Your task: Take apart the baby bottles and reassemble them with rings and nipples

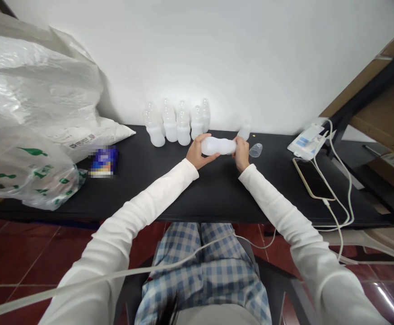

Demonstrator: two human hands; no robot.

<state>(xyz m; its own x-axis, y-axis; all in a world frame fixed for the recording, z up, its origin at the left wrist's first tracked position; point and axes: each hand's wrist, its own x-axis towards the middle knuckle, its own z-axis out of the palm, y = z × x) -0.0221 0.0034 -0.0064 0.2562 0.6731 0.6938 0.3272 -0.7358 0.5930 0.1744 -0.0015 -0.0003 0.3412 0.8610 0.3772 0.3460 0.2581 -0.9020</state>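
Note:
I hold a translucent white plastic bottle [218,146] sideways above the black table [169,189]. My left hand [197,152] is wrapped round its wide end. My right hand [241,153] is closed on its neck end. A clear cap [256,150] lies on the table just right of my right hand, with another small bottle [244,131] behind it. Several finished bottles with clear caps [178,122] stand in a cluster against the white wall behind my hands.
Large plastic bags [30,122] fill the table's left side, with a small blue packet [104,161] beside them. On the right lie a phone [313,179], a white charger box [307,142] and white cables [339,180]. A dark shelf frame [369,90] rises at far right.

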